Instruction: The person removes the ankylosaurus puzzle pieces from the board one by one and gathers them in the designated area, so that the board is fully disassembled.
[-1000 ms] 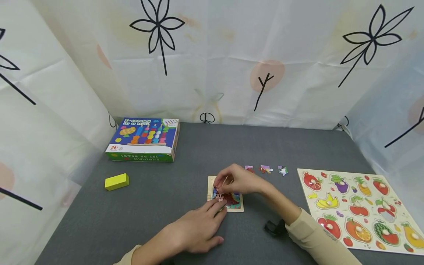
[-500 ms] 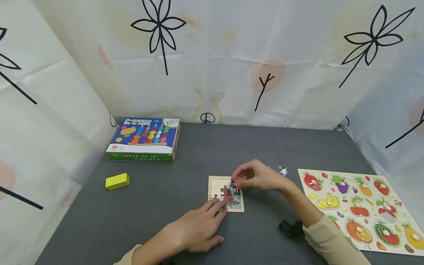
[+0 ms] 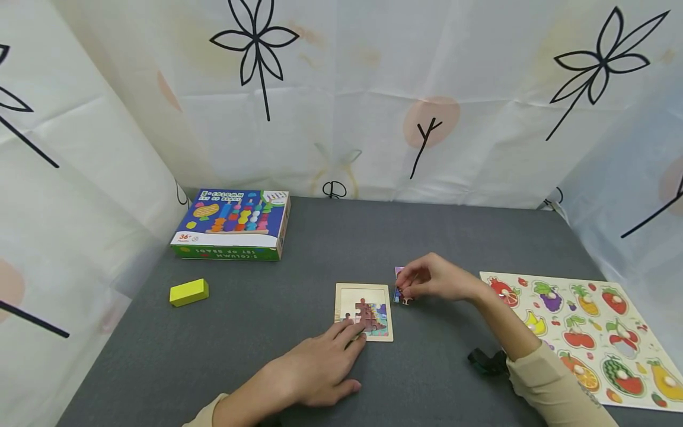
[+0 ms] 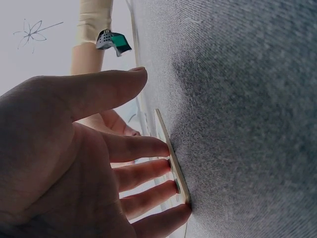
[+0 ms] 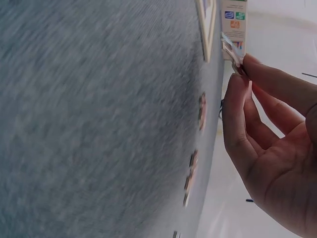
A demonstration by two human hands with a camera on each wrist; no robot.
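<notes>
A small wooden puzzle tray [image 3: 364, 287] lies on the grey table, with interlocked jigsaw pieces [image 3: 372, 318] in its lower right part and bare wood at its upper left. My left hand [image 3: 320, 365] lies at the tray's near left corner; in the left wrist view its extended fingertips touch the tray edge [image 4: 163, 129]. Just right of the tray, my right hand [image 3: 440, 277] pinches a jigsaw piece [image 5: 230, 48] between thumb and fingers, held above the table. Several loose pieces [image 5: 202, 111] lie on the table near that hand, mostly hidden behind it in the head view.
At the right lies a fruit knob puzzle board [image 3: 587, 332], partly under the right forearm. A bead-set box [image 3: 229, 225] stands at the back left. In front of it is a yellow block [image 3: 189, 292]. Patterned cloth walls [image 3: 341, 89] border the table.
My right hand has moved from above the tray's upper left out to the right, carrying the jigsaw piece past the tray's edge. The left hand stays in place.
</notes>
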